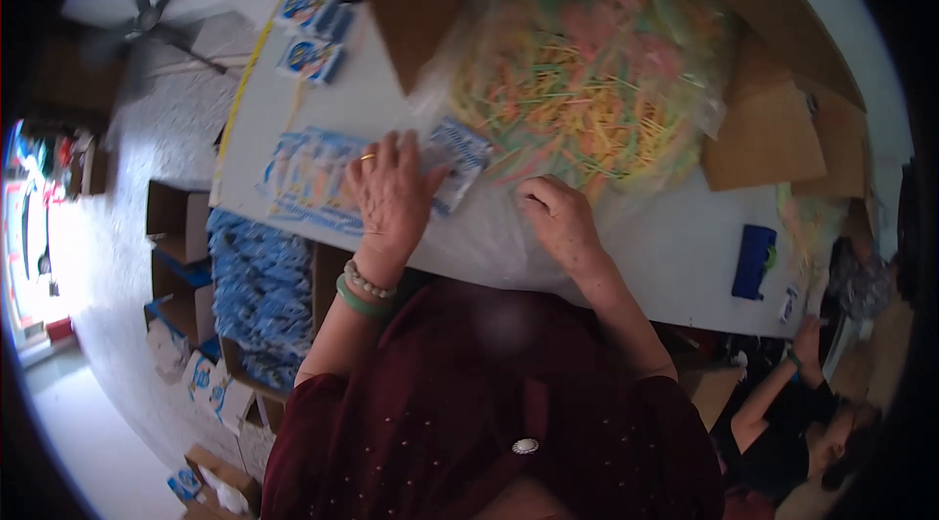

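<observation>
My left hand [393, 195] lies flat on a stack of blue and white printed packets [311, 178] at the near edge of the white table [675, 246], fingers spread, a ring on one finger and bead bracelets at the wrist. A single blue and white packet [458, 160] pokes out just right of its fingers. My right hand [558, 219] rests curled on clear plastic film beside a big clear bag of thin coloured sticks [587, 70]. Whether the right fingers pinch anything is hidden.
An open cardboard box [773, 119] surrounds the bag. More blue packets [311, 58] lie at the far left of the table. A blue object [754, 261] sits at the right. Cartons with blue packets [259, 295] stand left below. Another person [792, 422] crouches at the lower right.
</observation>
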A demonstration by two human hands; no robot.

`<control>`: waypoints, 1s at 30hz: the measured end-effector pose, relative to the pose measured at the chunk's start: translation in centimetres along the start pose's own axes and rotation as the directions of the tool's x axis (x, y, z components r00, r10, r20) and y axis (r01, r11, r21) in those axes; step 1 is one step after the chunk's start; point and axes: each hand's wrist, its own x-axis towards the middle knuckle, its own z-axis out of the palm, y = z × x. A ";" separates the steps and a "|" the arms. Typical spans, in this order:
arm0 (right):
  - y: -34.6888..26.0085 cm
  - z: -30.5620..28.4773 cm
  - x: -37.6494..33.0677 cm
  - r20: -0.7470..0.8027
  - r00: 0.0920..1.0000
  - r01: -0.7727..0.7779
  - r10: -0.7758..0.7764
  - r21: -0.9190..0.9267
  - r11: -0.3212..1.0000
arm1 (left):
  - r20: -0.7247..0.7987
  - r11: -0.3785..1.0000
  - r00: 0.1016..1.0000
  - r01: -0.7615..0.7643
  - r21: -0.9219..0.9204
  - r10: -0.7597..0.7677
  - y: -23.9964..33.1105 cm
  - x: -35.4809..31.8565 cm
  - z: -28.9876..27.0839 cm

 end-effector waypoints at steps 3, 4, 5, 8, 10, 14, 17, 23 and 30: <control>1.0 -2.1 0.1 0.019 0.992 -0.127 0.127 0.022 0.992 | 0.141 0.975 0.965 0.217 0.052 -0.223 0.0 -0.3 1.6; 1.5 -3.1 0.0 -0.003 0.990 -0.140 0.140 0.006 0.990 | 0.142 0.980 0.969 0.198 0.029 -0.200 -0.1 -0.1 1.7; 2.1 -4.5 0.0 -0.097 0.984 -0.154 0.150 -0.034 0.988 | 0.143 0.974 0.965 0.226 -0.013 -0.222 -0.2 0.2 1.7; 4.3 -7.9 0.3 -0.246 0.953 -0.222 0.175 -0.178 0.959 | 0.123 0.958 0.963 0.255 -0.127 -0.240 -0.9 0.6 2.0; 5.0 -9.6 0.8 -0.297 0.955 -0.163 0.017 -0.474 0.866 | 0.105 0.947 0.966 0.255 -0.194 -0.238 -0.8 0.8 1.6; 6.5 -10.4 3.1 -0.305 0.952 -0.194 -0.010 -0.631 0.751 | 0.129 0.911 0.970 0.239 -0.337 -0.207 0.4 1.6 0.8; 7.7 -9.7 6.3 -0.413 0.910 -0.334 0.041 -0.672 0.661 | 0.153 0.801 0.971 0.236 -0.550 -0.182 0.9 1.5 0.9; 6.7 -9.5 9.8 -0.276 0.869 -0.492 0.411 -0.584 0.646 | 0.440 0.176 0.871 0.479 -0.860 -0.218 2.2 1.0 1.7; 8.1 -7.8 7.7 -0.365 0.931 -0.257 -0.013 -0.679 0.688 | 0.588 -0.112 0.788 0.578 -0.808 -0.182 3.9 1.4 1.8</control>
